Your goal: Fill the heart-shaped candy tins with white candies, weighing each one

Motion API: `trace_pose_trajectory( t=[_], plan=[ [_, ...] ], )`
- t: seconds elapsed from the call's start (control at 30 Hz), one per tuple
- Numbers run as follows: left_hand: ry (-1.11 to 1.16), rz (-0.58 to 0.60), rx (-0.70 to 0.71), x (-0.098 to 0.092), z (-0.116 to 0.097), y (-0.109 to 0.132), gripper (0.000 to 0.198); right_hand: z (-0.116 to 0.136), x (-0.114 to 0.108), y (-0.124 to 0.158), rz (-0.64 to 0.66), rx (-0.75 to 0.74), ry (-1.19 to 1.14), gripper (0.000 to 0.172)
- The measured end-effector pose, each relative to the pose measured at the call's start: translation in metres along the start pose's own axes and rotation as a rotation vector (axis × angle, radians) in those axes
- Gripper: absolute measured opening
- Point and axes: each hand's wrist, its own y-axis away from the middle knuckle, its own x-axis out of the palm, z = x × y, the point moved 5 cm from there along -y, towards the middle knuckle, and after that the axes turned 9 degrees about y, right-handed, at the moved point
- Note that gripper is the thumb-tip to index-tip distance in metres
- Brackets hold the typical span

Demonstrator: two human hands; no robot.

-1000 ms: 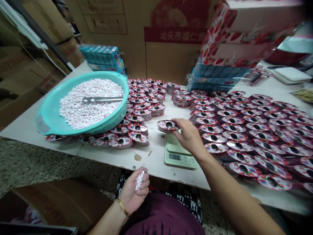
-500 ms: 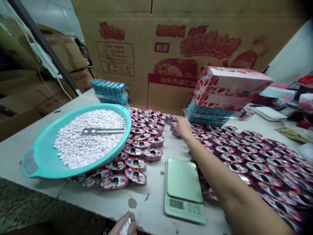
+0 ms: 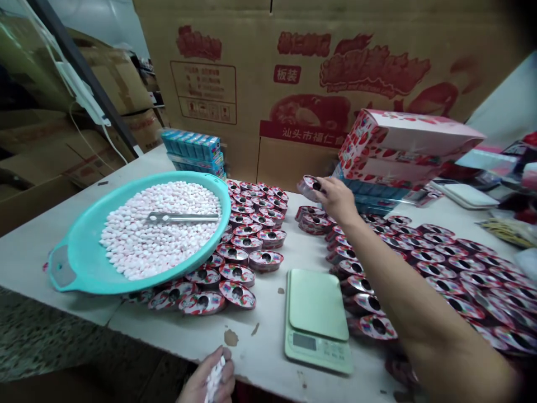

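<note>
My right hand (image 3: 339, 200) reaches to the back of the table, its fingers closed on a small oval candy box (image 3: 309, 187) with a round dark hole in its top. The held box is tilted and lifted above a short stack of similar boxes (image 3: 314, 221). At the near table edge, my left hand (image 3: 200, 383) is curled around several small white candies (image 3: 215, 376). A turquoise basin (image 3: 86, 224) of white candies (image 3: 159, 240) is at the left, with a perforated metal strip (image 3: 184, 218) lying on them. Between my arms stands a pale green scale (image 3: 318, 308).
Rows of oval boxes (image 3: 266, 259) stand beside and under the basin's edge, and many more (image 3: 444, 285) cover the right side. Blue packs (image 3: 193, 146) and a strawberry-print box (image 3: 403, 148) stand against a large cardboard carton (image 3: 247, 67).
My right hand has lifted an oval box from the back and moved slightly right with it. My left hand stays near the table edge with its candies. The view has shifted slightly.
</note>
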Motion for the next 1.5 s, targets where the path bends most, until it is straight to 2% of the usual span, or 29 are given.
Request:
trace_pose_trajectory(
  t=[0.07,0.13,0.2,0.3,0.4,0.5,0.53,0.6,0.7,0.8,0.93,1.17,1.23,1.33,1.4,1.5],
  plan=[
    [0.021,-0.023,0.004,0.008,0.008,0.004,0.011,0.019,-0.037,0.033,0.085,-0.063,-0.01,0.034],
    [0.02,-0.075,0.026,0.014,0.017,0.007,0.008,0.044,-0.061,0.078,0.233,-0.106,-0.062,0.032],
    [0.005,-0.103,0.048,0.02,0.026,0.009,0.009,0.067,-0.074,0.126,0.354,-0.131,-0.111,0.029],
    [0.005,0.004,0.064,0.032,0.04,0.009,0.014,0.09,-0.084,0.179,0.418,-0.12,-0.127,0.029],
    [-0.004,0.133,0.024,0.04,0.054,0.008,0.016,0.112,-0.097,0.202,0.358,-0.068,-0.095,0.032],
    [-0.028,0.188,0.007,0.038,0.066,0.005,0.018,0.155,-0.115,0.216,0.3,-0.07,-0.139,0.031],
    [-0.038,0.184,0.002,0.035,0.069,0.004,0.019,0.175,-0.119,0.223,0.328,-0.124,-0.204,0.029],
    [-0.067,0.155,-0.008,0.027,0.075,0.003,0.022,0.214,-0.118,0.241,0.471,-0.25,-0.26,0.03],
    [-0.122,0.109,0.0,0.017,0.078,0.002,0.028,0.243,-0.111,0.262,0.614,-0.281,-0.236,0.027],
    [-0.148,0.078,-0.015,0.013,0.082,0.003,0.029,0.245,-0.105,0.273,0.7,-0.311,-0.273,0.02],
    [-0.136,0.024,-0.062,0.013,0.092,0.001,0.024,0.231,-0.101,0.274,0.784,-0.287,-0.334,0.013],
    [-0.116,0.001,-0.102,0.017,0.096,-0.005,0.019,0.219,-0.096,0.279,0.762,-0.221,-0.419,0.012],
    [-0.109,-0.006,-0.119,0.016,0.096,-0.007,0.018,0.213,-0.096,0.28,0.727,-0.163,-0.491,0.013],
    [-0.107,0.001,-0.127,0.015,0.094,-0.009,0.019,0.194,-0.102,0.276,0.617,0.001,-0.661,0.014],
    [-0.119,0.025,-0.15,0.016,0.093,-0.009,0.02,0.173,-0.108,0.268,0.53,0.122,-0.726,0.016],
    [-0.123,0.04,-0.185,0.02,0.092,-0.008,0.02,0.134,-0.12,0.25,0.421,0.25,-0.664,0.014]
  ],
)
